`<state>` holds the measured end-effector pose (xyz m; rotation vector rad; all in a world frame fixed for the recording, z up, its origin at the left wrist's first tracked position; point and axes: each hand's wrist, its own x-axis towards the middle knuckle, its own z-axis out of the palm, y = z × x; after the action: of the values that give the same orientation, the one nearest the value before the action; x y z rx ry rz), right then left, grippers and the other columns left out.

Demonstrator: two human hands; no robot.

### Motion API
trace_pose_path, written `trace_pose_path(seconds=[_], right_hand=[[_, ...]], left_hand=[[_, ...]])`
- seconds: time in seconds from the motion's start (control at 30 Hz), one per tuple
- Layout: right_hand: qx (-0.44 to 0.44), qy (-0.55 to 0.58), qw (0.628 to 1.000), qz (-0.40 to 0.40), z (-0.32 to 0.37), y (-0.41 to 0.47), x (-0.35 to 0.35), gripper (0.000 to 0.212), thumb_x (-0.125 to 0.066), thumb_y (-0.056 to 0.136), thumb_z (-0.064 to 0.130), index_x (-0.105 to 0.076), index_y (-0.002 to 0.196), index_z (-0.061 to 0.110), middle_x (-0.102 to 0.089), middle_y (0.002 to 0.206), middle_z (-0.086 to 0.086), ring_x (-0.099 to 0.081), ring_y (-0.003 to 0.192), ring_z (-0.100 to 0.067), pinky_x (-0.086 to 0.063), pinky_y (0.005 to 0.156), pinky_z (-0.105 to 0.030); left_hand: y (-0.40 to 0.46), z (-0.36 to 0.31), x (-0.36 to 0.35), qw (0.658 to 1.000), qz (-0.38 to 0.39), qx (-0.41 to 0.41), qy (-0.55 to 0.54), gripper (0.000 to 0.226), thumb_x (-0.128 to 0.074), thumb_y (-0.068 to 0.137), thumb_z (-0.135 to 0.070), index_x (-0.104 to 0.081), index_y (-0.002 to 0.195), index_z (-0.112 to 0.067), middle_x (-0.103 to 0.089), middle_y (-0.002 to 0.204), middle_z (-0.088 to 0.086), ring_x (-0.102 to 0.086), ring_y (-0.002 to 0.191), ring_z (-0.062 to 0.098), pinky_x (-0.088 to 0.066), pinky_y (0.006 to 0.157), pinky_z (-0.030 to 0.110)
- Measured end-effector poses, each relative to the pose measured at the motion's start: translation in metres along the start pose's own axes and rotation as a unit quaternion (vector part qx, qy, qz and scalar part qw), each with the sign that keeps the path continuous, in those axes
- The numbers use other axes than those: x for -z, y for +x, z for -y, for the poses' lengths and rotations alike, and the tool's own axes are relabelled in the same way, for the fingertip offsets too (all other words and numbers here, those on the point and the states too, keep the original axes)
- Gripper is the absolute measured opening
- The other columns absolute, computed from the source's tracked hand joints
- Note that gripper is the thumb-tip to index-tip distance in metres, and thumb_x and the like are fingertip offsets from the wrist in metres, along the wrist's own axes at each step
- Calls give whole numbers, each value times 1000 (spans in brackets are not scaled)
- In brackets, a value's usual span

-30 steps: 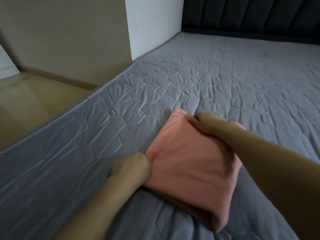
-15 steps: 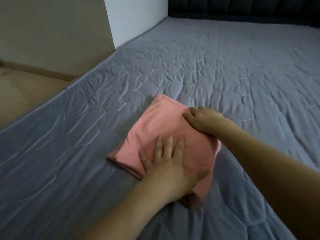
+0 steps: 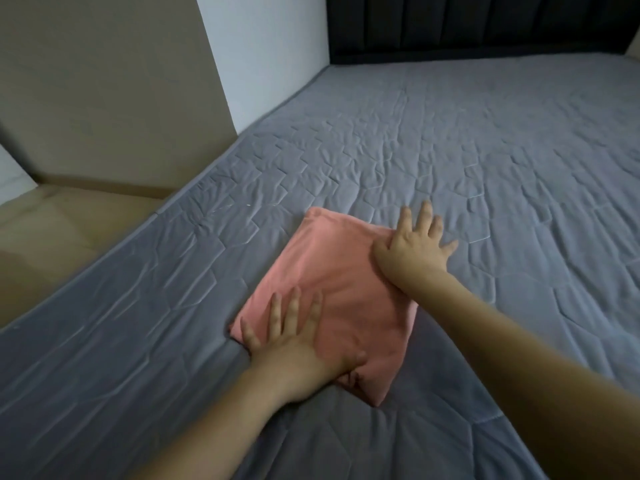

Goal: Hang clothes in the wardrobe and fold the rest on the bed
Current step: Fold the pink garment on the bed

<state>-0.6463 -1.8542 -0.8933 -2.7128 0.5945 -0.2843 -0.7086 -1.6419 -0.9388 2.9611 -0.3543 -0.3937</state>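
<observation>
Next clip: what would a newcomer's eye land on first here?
The folded pink garment, lying near the left edge of the grey quilted bed, stands out at once. The left hand presses flat on its near end, and the right hand lies spread over its far right corner. A dark headboard closes the far end.

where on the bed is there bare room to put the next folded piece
Bare quilt lies between the folded pink garment and the dark headboard, and across the bed to the right of the right hand. The strip to the left of the garment is narrower. Both hands, the left hand included, crowd the garment.
</observation>
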Motion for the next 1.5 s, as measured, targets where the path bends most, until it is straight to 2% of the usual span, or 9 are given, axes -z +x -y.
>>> trace_pose_path(seconds=[0.1,0.2,0.43,0.57,0.77,1.07,1.2,1.33,1.5], right_hand=[[-31,56,998,28,-8,-31,-11,83,-36,87,59,4,150,24,15,158,-9,-1,144,-39,-8,112,-61],[-64,100,993,17,-16,-47,-18,89,-38,90,59,5,151,11,1,156,-25,-18,140,-43,-17,115,-49],[-192,303,933,-17,-8,-45,-13,97,-64,77,53,-16,145,3,-34,139,-24,-40,123,-42,-35,102,-46],[-272,433,858,37,-14,-30,-9,89,-74,68,56,-41,129,1,-52,126,-16,-54,109,-33,-47,92,-41],[-315,539,771,127,-22,2,-1,94,-81,61,56,-44,132,6,-57,122,-11,-60,101,-33,-52,87,-52],[-288,524,801,36,-36,16,-32,43,-77,68,51,-46,71,21,-58,79,1,-57,71,-18,-45,60,-30],[-292,520,800,63,-33,10,-24,51,-76,66,56,-51,81,14,-56,80,2,-57,74,-19,-49,71,-36],[-307,519,793,90,-33,-13,-6,91,-73,62,68,-50,125,6,-56,94,1,-57,88,-24,-50,83,-38],[-290,536,746,268,-28,-45,17,97,-84,49,63,-51,126,14,-65,112,-8,-64,95,-28,-55,79,-42]], left_hand=[[7,28,6,999,-39,-5,27,113,3,51,-100,26,144,-42,37,151,-15,36,139,15,26,106,55],[21,33,20,994,-90,62,1,97,-5,75,-84,4,153,-28,3,162,5,-2,148,27,-1,117,49],[91,20,65,972,-97,92,-195,63,-36,94,-54,-46,133,-4,-48,140,20,-46,128,35,-36,102,41],[127,14,75,955,-89,96,-266,76,-38,92,-63,-54,127,2,-55,132,24,-53,121,35,-40,91,34],[175,6,80,939,-89,91,-320,80,-43,84,-74,-61,121,-5,-64,121,17,-60,111,31,-42,90,34],[217,-9,63,942,-108,59,-312,56,-53,89,-57,-65,114,-8,-68,112,12,-61,92,26,-41,78,30],[199,-5,66,935,-83,109,-328,80,-53,79,-71,-56,128,-8,-63,121,11,-59,96,26,-39,78,31],[163,10,64,941,-59,138,-302,97,-53,65,-84,-56,126,-8,-63,122,11,-61,107,30,-46,89,35],[121,27,63,935,-22,104,-339,88,-62,66,-78,-62,120,-8,-68,112,11,-65,99,29,-50,95,41]])
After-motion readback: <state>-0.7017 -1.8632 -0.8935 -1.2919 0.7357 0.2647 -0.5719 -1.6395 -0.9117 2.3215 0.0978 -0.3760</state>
